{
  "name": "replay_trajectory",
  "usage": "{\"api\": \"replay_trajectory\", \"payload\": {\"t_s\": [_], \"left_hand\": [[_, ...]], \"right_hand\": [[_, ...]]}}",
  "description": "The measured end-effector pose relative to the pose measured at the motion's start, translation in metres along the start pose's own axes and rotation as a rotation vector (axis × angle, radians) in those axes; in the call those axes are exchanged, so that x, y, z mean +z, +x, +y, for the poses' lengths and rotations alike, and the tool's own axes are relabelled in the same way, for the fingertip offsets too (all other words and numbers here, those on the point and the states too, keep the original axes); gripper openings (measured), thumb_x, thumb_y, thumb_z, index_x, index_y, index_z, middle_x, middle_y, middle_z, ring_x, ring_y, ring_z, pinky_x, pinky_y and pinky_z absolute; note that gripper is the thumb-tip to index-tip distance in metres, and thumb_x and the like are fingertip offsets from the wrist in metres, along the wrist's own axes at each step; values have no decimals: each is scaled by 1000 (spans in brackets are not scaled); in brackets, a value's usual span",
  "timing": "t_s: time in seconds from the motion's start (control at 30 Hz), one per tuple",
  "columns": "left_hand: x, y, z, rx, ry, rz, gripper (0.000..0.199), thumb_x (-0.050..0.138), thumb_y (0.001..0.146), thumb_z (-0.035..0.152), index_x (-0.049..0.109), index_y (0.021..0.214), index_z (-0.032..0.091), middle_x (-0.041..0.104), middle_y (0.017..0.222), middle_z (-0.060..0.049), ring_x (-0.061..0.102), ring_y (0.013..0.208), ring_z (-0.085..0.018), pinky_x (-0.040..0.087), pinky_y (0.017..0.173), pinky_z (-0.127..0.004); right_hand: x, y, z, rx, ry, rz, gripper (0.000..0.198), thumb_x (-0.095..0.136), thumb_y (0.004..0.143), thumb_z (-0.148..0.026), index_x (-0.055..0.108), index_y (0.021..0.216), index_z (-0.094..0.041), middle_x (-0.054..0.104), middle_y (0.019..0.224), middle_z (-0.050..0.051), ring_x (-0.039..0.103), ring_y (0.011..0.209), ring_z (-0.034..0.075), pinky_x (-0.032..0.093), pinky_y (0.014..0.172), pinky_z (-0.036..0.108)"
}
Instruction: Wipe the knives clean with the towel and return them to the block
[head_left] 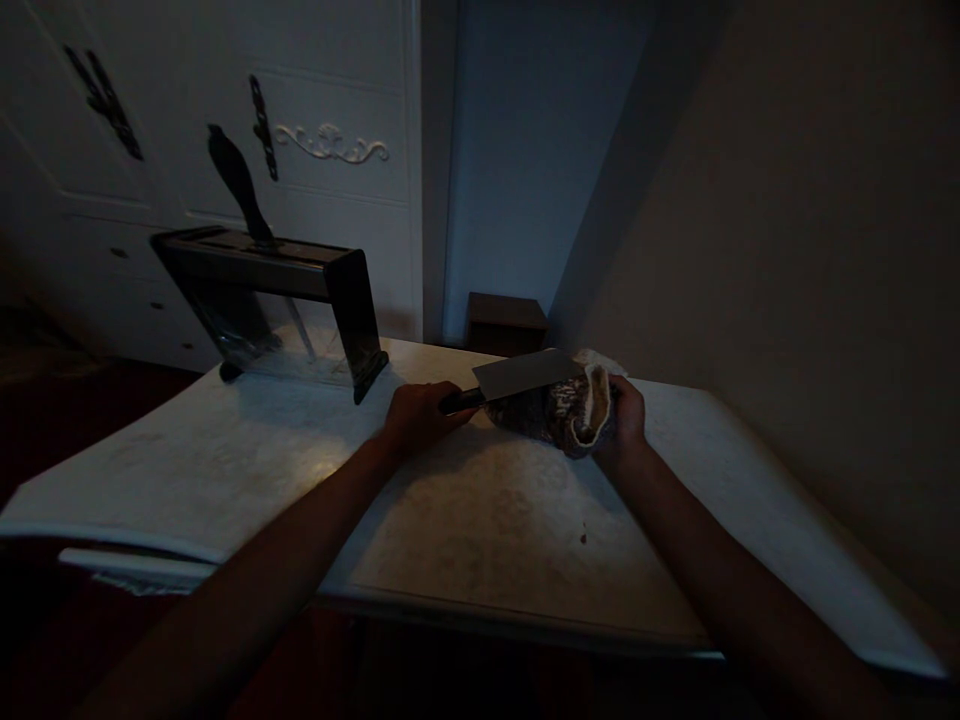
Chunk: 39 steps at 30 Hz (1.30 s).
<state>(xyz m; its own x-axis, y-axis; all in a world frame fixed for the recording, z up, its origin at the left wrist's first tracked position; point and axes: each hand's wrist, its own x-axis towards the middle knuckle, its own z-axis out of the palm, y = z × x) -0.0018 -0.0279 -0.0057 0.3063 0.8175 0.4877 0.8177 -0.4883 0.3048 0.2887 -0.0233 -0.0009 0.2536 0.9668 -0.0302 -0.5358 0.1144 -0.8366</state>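
Note:
My left hand [417, 416] is closed around the dark handle of a cleaver [525, 375], whose broad grey blade points to the right over a white marble-look table [465, 520]. My right hand [626, 415] grips a bunched patterned cloth [566, 410] that is pressed against the underside of the blade. Both hands are near the table's far edge, in dim light.
A dark knife block [300, 290] with clear sides stands at the table's far left, one black-handled knife [240, 185] sticking up from it. White cabinet doors [322, 120] are behind it. A small dark box [506, 322] sits beyond the table. A wall runs along the right.

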Motion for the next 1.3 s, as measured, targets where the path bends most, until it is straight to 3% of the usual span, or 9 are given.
{"api": "replay_trajectory", "payload": {"t_s": [0.17, 0.63, 0.8, 1.0, 1.3], "left_hand": [[0, 0, 0, -4, 7, -13, 34, 62, 80, 51, 71, 91, 21, 74, 80, -6, 68, 73, -21, 42, 62, -28], [-2, 2, 3, -13, 13, 9, 32, 61, 82, 49, 68, 94, 20, 73, 83, -7, 67, 77, -22, 44, 64, -28], [0, 1, 2, -5, -4, 10, 33, 62, 82, 49, 67, 99, 21, 72, 87, -7, 67, 81, -22, 45, 69, -30], [0, 2, 1, 23, -11, 15, 36, 59, 83, 51, 66, 100, 21, 72, 91, -7, 66, 84, -23, 45, 70, -31], [0, 2, 3, 16, -24, 9, 38, 59, 83, 53, 66, 101, 19, 72, 90, -8, 67, 84, -23, 46, 72, -31]], "right_hand": [[4, -5, -5, 84, 15, 80, 12, 56, 68, -30, 62, 70, -20, 68, 66, 3, 66, 67, 22, 57, 66, 37], [9, -10, -2, 55, -36, -29, 15, 59, 67, -38, 60, 66, -23, 64, 60, 0, 65, 68, 23, 57, 67, 38], [19, -20, 4, 130, -88, -61, 14, 65, 63, -35, 58, 64, -22, 62, 56, -1, 62, 61, 20, 55, 64, 35], [35, -37, 11, 23, -166, -100, 17, 72, 60, -27, 60, 70, -22, 62, 60, -6, 56, 53, 14, 52, 58, 28], [36, -38, 11, 42, -177, -97, 20, 74, 57, -27, 59, 69, -21, 62, 60, -6, 56, 52, 13, 52, 61, 29]]}}
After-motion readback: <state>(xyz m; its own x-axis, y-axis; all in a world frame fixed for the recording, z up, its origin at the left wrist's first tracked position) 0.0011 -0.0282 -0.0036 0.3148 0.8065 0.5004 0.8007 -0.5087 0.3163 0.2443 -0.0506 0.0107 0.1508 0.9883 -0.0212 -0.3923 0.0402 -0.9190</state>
